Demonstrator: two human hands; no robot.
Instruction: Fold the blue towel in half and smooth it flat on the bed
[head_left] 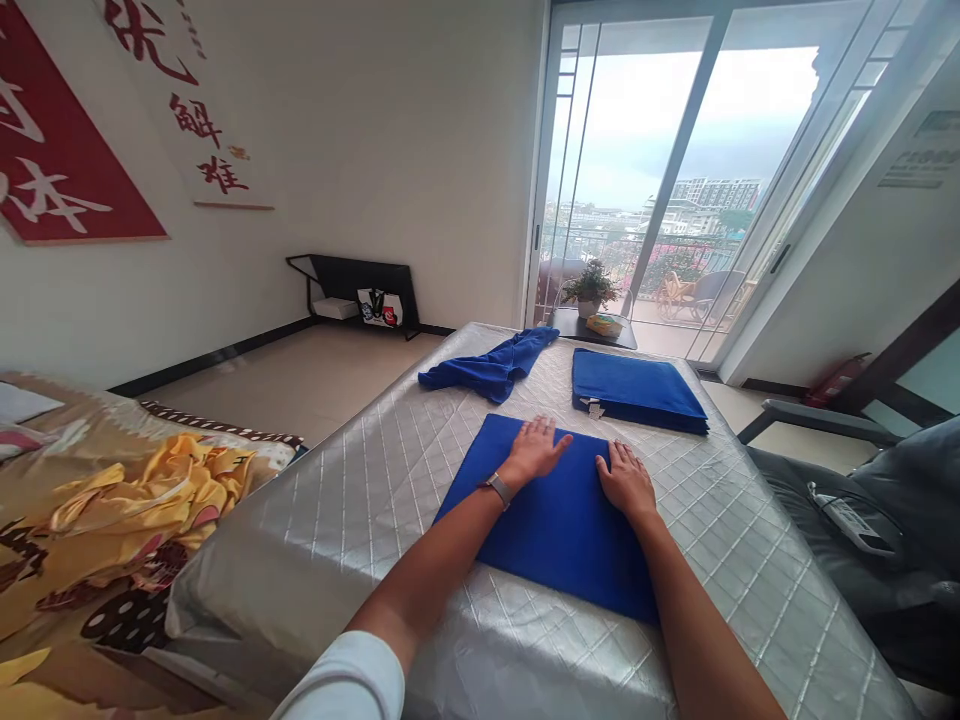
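A folded blue cloth (555, 535) lies flat on the silver quilted mattress (375, 500). My left hand (534, 450) rests palm down on its upper middle, fingers stretched out. My right hand (626, 482) lies flat beside it on the same cloth, fingers together and extended. Further away sit a neat stack of folded blue cloths (637, 390) and, to its left, a crumpled blue cloth (491, 368).
A bed with yellow patterned bedding (112, 510) stands at the left. A grey chair (862, 500) is at the right. Glass sliding doors (675, 180) open onto a balcony behind a small table with a potted plant (591, 288). A black shelf (360, 290) sits by the wall.
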